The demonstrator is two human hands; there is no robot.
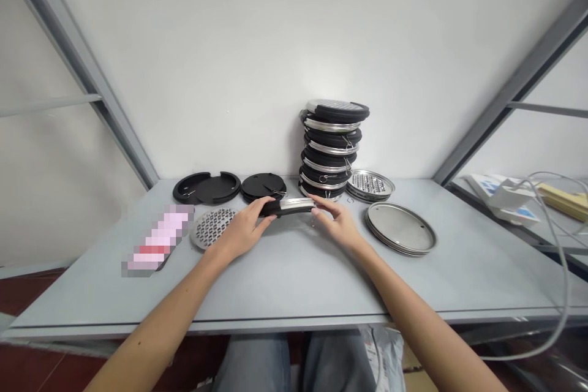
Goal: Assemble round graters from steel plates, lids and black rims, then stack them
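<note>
Both hands grip a round black-and-silver disc point(294, 205), seen edge-on just above the table. My left hand point(241, 229) pinches its black left side, thumb below and fingers above. At the right end, my right hand point(340, 228) closes on the rim by its metal edge. Its flat faces are hidden at this angle. Beside my left hand lies a perforated metal grater disc point(214, 223), partly covered by that hand. Behind rises a stack of similar black-and-silver discs point(328, 156), with wire clips on their sides; a grater face shows on top.
Black round holders point(206, 188) and more black discs point(261, 185) lie at the back left. Right of the stack are metal grater discs point(371, 185) and plain metal plates point(402, 226). A pixelated flat object point(158, 242) lies left; a white cable point(563, 282) hangs right.
</note>
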